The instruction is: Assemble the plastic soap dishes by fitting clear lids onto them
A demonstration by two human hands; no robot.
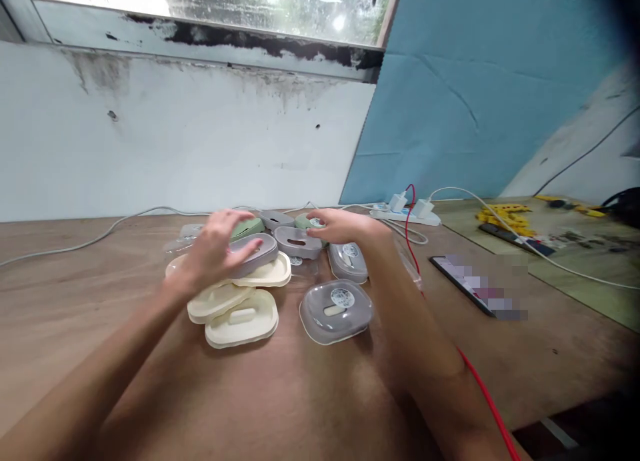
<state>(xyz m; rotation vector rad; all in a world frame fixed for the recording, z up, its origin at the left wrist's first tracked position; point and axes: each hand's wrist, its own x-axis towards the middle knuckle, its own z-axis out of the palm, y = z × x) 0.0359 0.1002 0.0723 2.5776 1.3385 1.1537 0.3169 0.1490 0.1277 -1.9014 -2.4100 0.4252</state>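
My left hand (213, 244) has thumb and fingers apart, with the thumb over a grey oval box (265, 253); whether it touches is unclear. That box rests on cream lids (240, 318) piled in overlapping layers. Behind the left hand sits a green box (250, 228). My right hand (347, 224) is also open, its fingertips at a green box with a round label (306, 221) and beside a slotted grey box (299, 242). Beneath the right wrist lies a grey box under a clear cover (347, 261). A similar grey covered box (336, 311) stands nearer me.
To the right lies a phone (470, 284). A white power strip (407, 214) with plugs sits near the wall; a red cable (480, 374) runs past my right arm. Clear plastic covers (185, 240) lie behind my left hand. Yellow items (503, 218) are at far right.
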